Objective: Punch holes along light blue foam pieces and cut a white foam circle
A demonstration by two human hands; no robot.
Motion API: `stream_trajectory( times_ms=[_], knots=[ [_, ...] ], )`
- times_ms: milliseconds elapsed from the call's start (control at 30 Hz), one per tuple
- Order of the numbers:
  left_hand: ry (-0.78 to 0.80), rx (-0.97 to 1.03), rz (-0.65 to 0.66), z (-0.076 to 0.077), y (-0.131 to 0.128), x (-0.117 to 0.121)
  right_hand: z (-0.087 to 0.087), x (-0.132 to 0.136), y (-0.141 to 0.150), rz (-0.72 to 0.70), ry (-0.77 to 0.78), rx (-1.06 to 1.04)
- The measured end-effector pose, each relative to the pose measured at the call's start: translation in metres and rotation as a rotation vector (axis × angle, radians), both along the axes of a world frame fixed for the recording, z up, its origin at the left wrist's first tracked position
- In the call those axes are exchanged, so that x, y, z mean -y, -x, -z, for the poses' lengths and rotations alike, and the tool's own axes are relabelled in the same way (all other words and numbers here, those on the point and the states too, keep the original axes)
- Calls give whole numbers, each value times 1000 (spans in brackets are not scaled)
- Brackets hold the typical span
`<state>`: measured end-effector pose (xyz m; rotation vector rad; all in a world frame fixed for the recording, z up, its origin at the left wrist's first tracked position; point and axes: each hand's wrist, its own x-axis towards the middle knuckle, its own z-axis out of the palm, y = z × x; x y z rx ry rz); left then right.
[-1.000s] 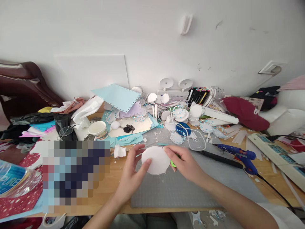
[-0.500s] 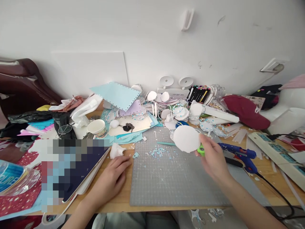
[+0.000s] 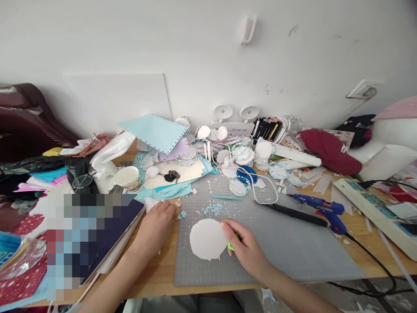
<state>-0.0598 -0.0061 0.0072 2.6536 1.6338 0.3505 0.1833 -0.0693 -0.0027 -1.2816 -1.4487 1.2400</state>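
Observation:
My right hand (image 3: 245, 247) is closed on a white, roughly round disc (image 3: 208, 239) with a slightly ragged edge. It is held low over the grey cutting mat (image 3: 276, 261), thumb on its right rim. A small bright-green object (image 3: 232, 244), mostly hidden by the fingers, is in the same hand; its kind cannot be made out. My left hand (image 3: 159, 221) lies on the table left of the mat, its fingers curled over a crumpled white piece (image 3: 150, 203) that is largely covered. Pale blue and lilac scraps (image 3: 215, 208) are scattered beyond the disc.
A blue glue gun (image 3: 322, 206) and a black-handled tool (image 3: 298, 214) lie right, near a power strip (image 3: 374, 213). A paper cup (image 3: 128, 178) and dark tablet-like slab (image 3: 114, 243) stand left. White discs, papers and markers (image 3: 267, 129) crowd the back.
My right hand has brought the disc and green object down, left and closer. My left hand has moved slightly forward over the crumpled white piece. The view has shifted a little.

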Motion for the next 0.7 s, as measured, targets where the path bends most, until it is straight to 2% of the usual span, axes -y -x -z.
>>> stream_trajectory(
  times_ms=[100, 267, 333, 433, 500, 567, 600, 700],
  knots=[
    [-45, 71, -2, -7, 8, 5, 1, -10, -4, 86, -21, -36],
    [-154, 373, -4, -19, 10, -3, 8, -21, -7, 142, -13, -52],
    [-180, 474, 6, -32, 2, -9, 13, -20, -6, 132, -17, -50],
    [-198, 643, -13, -59, -12, -15, 18, -18, -4, 125, -30, -43],
    [-108, 744, -68, -74, -18, -15, 19, -16, -4, 146, -43, -40],
    [51, 706, -94, -79, -19, -12, 18, -15, -5, 192, -60, -37],
    [124, 627, -85, -78, -18, -10, 18, -14, -6, 221, -71, -34],
    [236, 237, -63, -59, -8, -3, 15, -15, -8, 292, -102, -15]
  ],
)
